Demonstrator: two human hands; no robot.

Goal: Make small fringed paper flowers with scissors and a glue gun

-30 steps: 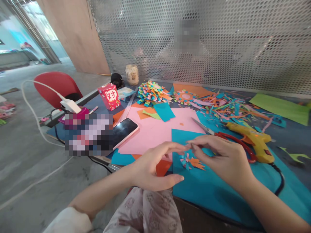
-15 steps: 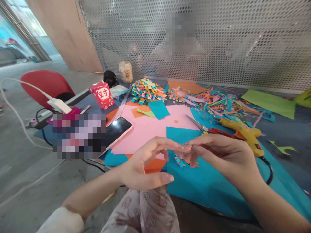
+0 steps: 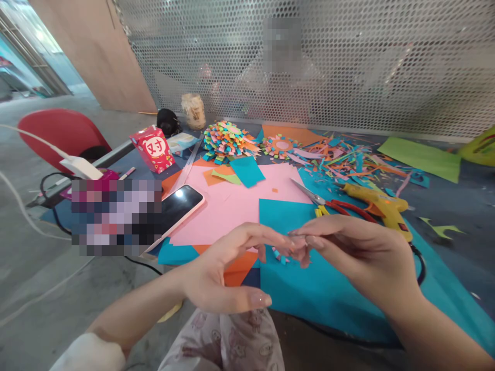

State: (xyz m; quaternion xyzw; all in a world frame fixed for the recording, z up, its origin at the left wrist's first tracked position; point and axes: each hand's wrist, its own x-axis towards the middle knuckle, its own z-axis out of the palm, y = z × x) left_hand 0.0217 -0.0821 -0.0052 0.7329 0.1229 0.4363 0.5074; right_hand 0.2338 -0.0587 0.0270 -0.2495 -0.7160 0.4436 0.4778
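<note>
My left hand (image 3: 228, 270) and my right hand (image 3: 358, 255) meet fingertip to fingertip just above a teal paper sheet (image 3: 328, 293) at the table's near edge. The fingers of both hands are pinched together where they touch; what they pinch is too small to make out. A small fringed paper flower (image 3: 280, 255) lies on the teal sheet, mostly hidden under the fingertips. A pink sheet (image 3: 232, 203) and an orange sheet (image 3: 240, 268) lie beneath and beside it.
Red-handled scissors (image 3: 328, 203) and a yellow glue gun (image 3: 377, 206) lie right of centre. A phone (image 3: 174, 211), a red box (image 3: 152, 149), a multicoloured paper flower (image 3: 226, 141), paper scraps (image 3: 344, 159) and a green sheet (image 3: 421, 157) cover the table. A person sits behind the perforated screen (image 3: 348, 62).
The view has shifted so everything sits further left and lower in frame. My joined fingertips now cover most of the small paper flower, which showed fully a second ago.
</note>
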